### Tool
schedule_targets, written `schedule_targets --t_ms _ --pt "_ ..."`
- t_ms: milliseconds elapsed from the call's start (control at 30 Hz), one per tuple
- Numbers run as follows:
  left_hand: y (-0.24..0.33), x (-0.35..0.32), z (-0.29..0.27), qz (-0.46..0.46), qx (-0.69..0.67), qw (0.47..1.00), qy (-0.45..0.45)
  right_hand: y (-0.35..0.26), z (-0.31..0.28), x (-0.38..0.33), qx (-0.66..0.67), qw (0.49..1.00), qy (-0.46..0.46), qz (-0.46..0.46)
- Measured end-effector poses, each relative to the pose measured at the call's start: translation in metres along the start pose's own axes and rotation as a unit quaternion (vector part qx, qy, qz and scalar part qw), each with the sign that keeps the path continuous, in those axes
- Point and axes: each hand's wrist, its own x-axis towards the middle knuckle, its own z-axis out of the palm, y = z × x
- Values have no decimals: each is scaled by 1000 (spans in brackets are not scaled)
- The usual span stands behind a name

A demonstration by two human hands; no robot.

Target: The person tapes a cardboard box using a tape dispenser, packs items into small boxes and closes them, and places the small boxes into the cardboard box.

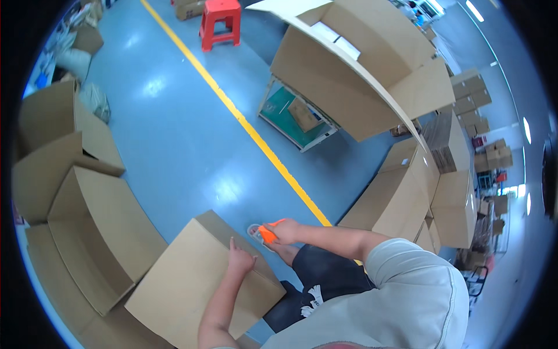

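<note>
A closed brown cardboard box (pixel 180 279) stands tilted in the view right in front of me, its edge near my legs. My left hand (pixel 240 259) rests on the box's upper edge, index finger stretched out and thumb apart, gripping nothing. To the right of the box, my right hand (pixel 285 231) is wrapped round a bright orange handheld object (pixel 268 234). Most of that object is hidden by the fingers, so its kind cannot be made out. Below it shows a shoe (pixel 253 231) on the floor.
Open cardboard boxes (pixel 110 215) line the left. A large open carton (pixel 331 75) sits on a white-framed cart (pixel 302 148) ahead. More cartons (pixel 401 192) stand at the right, near stacked flat cardboard (pixel 444 142). A red stool (pixel 221 23) stands beyond the yellow floor line (pixel 250 128).
</note>
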Motion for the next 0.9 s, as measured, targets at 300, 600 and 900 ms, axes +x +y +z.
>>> schedule_targets --t_ms 300,600,900 --pt "32 -46 -70 -157 -861 480 -57 -69 23 -179 182 966 136 -121" --pt "57 -158 -123 -211 -695 681 97 -159 129 -206 180 924 316 -121" --pt "-185 -38 -192 -292 -555 738 249 -99 300 -283 583 791 179 51"
